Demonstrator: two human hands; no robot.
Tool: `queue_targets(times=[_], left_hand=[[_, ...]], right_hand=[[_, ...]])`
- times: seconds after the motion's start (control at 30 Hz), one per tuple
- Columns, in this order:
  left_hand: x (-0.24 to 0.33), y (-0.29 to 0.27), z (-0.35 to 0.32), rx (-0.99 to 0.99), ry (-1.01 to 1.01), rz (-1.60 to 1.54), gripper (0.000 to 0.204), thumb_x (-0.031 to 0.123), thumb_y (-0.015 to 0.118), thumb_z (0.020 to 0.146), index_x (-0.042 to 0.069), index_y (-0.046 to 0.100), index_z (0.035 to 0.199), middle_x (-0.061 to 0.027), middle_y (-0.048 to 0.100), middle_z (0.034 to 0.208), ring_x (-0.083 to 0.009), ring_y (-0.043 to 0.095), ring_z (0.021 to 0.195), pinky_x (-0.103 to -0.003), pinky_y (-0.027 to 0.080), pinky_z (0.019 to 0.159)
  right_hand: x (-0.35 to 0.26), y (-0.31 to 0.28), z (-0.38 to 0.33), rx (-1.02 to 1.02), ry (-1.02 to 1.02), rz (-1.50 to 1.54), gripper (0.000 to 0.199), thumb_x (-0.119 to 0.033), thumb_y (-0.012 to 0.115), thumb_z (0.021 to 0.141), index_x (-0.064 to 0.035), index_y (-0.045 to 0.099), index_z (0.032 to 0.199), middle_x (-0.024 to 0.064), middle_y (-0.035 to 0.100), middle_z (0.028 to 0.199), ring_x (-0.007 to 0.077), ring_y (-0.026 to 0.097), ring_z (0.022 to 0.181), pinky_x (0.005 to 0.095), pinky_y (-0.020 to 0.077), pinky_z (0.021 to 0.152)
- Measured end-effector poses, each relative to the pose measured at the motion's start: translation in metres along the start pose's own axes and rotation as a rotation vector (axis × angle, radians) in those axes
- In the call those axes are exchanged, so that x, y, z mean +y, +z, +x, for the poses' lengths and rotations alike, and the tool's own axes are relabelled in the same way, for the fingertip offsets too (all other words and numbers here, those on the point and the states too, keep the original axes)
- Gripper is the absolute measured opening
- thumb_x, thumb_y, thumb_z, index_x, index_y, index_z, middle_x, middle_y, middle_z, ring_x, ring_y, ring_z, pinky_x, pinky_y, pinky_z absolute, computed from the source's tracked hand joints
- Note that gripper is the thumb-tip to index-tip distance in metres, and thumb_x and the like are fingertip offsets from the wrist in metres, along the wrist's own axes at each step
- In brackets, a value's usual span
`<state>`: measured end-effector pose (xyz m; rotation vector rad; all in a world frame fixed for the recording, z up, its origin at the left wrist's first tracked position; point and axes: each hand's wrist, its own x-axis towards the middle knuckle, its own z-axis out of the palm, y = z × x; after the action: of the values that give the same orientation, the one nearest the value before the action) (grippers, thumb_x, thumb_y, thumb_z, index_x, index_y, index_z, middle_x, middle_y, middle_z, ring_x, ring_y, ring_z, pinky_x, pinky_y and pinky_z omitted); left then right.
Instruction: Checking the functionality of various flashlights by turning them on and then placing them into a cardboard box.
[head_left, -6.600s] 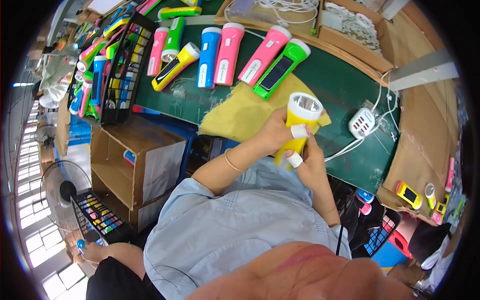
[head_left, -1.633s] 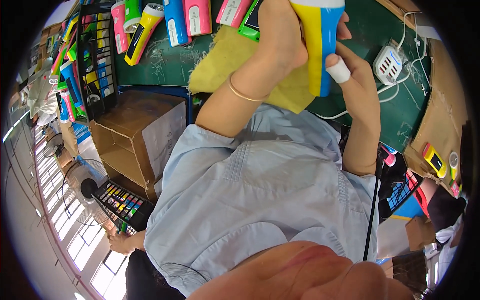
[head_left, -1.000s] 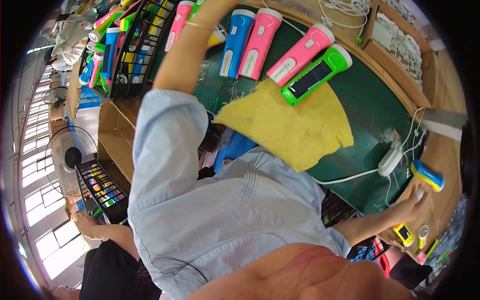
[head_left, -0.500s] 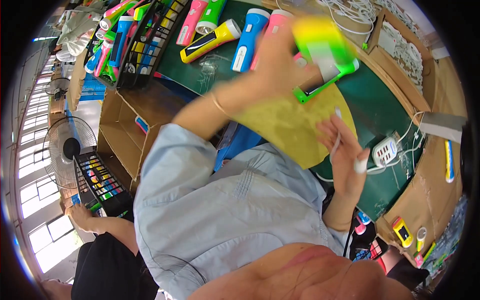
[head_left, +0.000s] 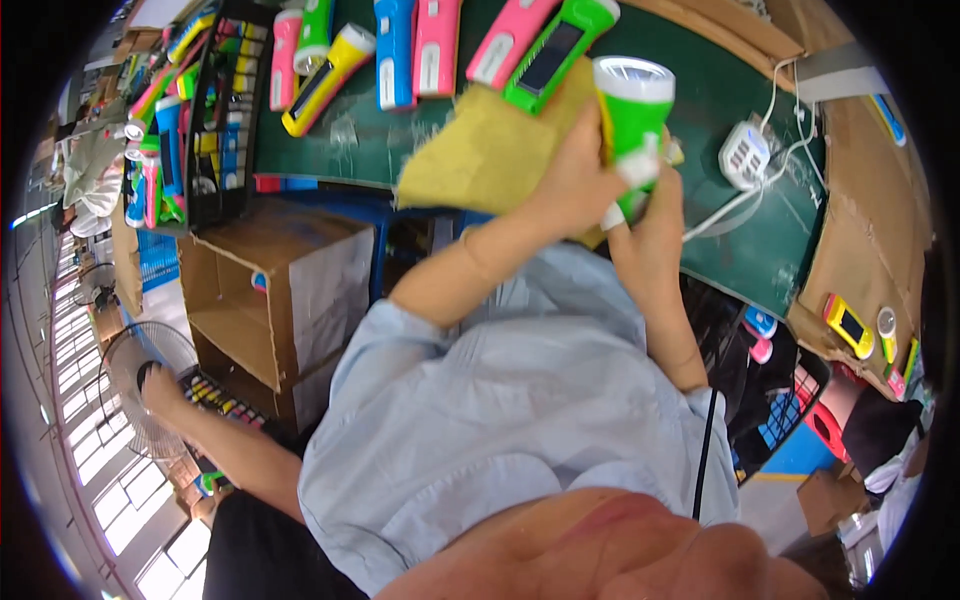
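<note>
A green flashlight (head_left: 632, 115) with a white-rimmed lens and a sliver of yellow side stands lens-up between my hands, above the bench. My left hand (head_left: 577, 168) wraps its side, thumb pressed on the body. From below, my right hand (head_left: 648, 235) closes round the lower end; white wraps cover fingertips there. A white cable (head_left: 712, 220) runs up to my right wrist, and its end is hidden by the hand. Under my hands lies a yellow cloth (head_left: 470, 150). Just behind them rest a green flashlight with a dark panel (head_left: 555, 60) and a pink flashlight (head_left: 510, 45).
More flashlights line the far bench, including a blue flashlight (head_left: 395, 55) and a yellow flashlight (head_left: 328, 80). A white multi-port charger (head_left: 745, 155) sits at right. Left are a black crate of flashlights (head_left: 215, 130), an open cardboard box (head_left: 285, 290), a fan and a co-worker's hand (head_left: 165, 392).
My left hand has brought the blurred yellow-green flashlight nearer, and it now stands lens-up. My right hand has risen from the open and closed on it. The view has shifted.
</note>
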<state>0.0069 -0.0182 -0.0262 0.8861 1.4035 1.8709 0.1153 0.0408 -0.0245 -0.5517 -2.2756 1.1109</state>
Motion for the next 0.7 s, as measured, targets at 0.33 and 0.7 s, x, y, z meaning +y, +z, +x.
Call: queue_targets(times=[0.33,0.7], left_hand=[[0.031,0.001,0.038,0.071,-0.404,-0.580,0.024,0.023,0.059,0.084,0.002,0.049,0.092,-0.0106,0.056,0.069,-0.0197,0.058,0.057,-0.033,0.052,0.053],[0.027,-0.001,0.054,0.050,-0.318,-0.247,0.022,0.011,0.049,0.084,0.002,0.047,0.105,-0.0111,0.058,0.090,-0.0215,0.060,0.074,-0.035,0.052,0.063]], right_hand=[[0.014,-0.050,-0.003,0.125,0.441,0.731,0.025,-0.005,0.049,0.089,-0.0014,0.054,0.113,-0.0034,0.043,0.069,0.0021,0.034,0.052,0.0170,0.0225,0.045],[0.017,-0.061,0.006,-0.015,0.462,0.917,0.024,-0.015,0.047,0.092,0.0001,0.052,0.109,-0.0021,0.041,0.064,0.0048,0.034,0.053,0.0178,0.0236,0.047]])
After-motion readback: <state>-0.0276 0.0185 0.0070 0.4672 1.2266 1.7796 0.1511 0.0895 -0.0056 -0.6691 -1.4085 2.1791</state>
